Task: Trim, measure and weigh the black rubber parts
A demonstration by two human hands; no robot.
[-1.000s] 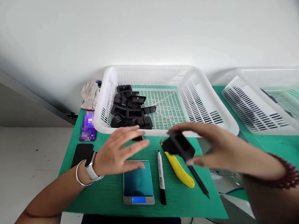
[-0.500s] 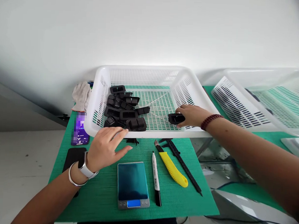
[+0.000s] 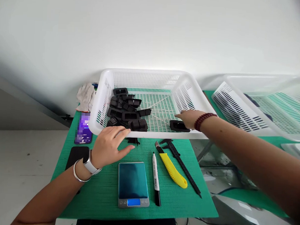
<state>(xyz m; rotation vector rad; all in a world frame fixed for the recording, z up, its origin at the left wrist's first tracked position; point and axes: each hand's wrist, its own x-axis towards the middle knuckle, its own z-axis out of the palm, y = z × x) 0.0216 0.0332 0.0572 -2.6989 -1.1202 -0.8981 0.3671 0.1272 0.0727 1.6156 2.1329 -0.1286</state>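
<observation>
A white plastic basket (image 3: 149, 134) stands at the back of the green mat, with several black plastic housings (image 3: 130, 116) heaped on its left side. One separate black housing (image 3: 178, 126) lies flat in the front right corner. My right hand (image 3: 189, 118) is just above and behind that housing, its visible fingers stretched out and not wrapped around it; part of the housing is hidden under the hand. At the basket's front left rim rests my left hand (image 3: 111, 145), fingers spread and thumb apart, holding nothing. Whether it presses on the rim I cannot tell.
On the mat lie a digital scale (image 3: 133, 181), a marker (image 3: 155, 179), a yellow utility knife (image 3: 173, 170), a black caliper (image 3: 181, 165) and small black pieces (image 3: 133, 141). Two phones (image 3: 84, 129) and gloves (image 3: 85, 98) sit left. Another basket (image 3: 239, 109) stands right.
My right hand has let go of the black housing, which now lies in the basket's front right corner. My left hand stays by the rim. The view has shifted slightly.
</observation>
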